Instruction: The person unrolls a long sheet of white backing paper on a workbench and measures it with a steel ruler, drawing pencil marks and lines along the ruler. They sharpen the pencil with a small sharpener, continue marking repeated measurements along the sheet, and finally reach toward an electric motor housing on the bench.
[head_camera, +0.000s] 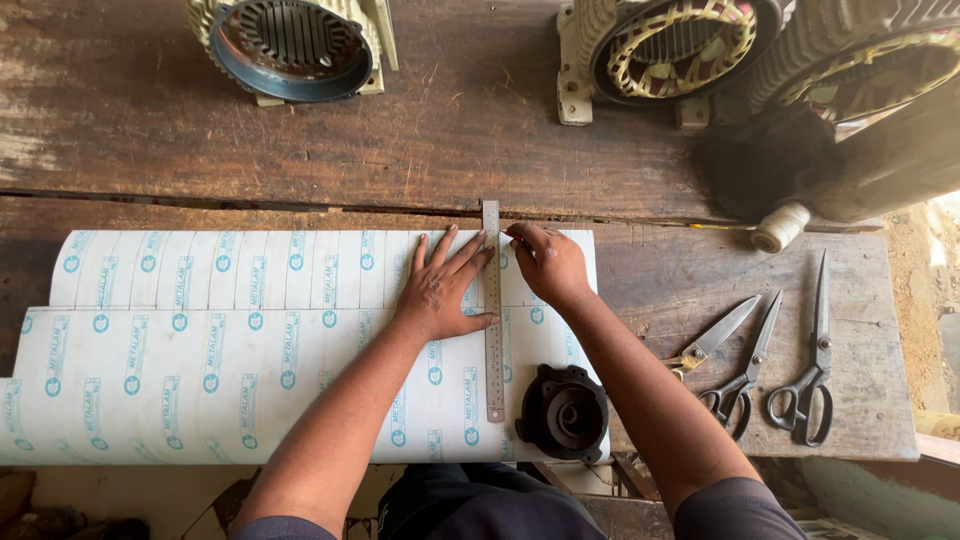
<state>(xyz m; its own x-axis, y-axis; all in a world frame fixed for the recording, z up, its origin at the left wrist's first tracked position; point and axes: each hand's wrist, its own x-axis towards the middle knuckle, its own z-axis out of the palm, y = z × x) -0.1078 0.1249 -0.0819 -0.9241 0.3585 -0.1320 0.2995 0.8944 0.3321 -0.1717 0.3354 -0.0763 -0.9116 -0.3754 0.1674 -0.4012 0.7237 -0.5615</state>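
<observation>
A black round motor cover (562, 412) is set on the near right corner of the white printed sheet (220, 350), which is spread over the wooden table (400, 130). A steel ruler (492, 310) is laid across the sheet and is pressed flat by the left hand (440, 285), its fingers spread open. The right hand (548, 262) is pinched together near the ruler's far end; what is held cannot be told. Three pairs of scissors (770, 365) are laid to the right. Motor stator housings (295, 45) are stood at the far edge.
</observation>
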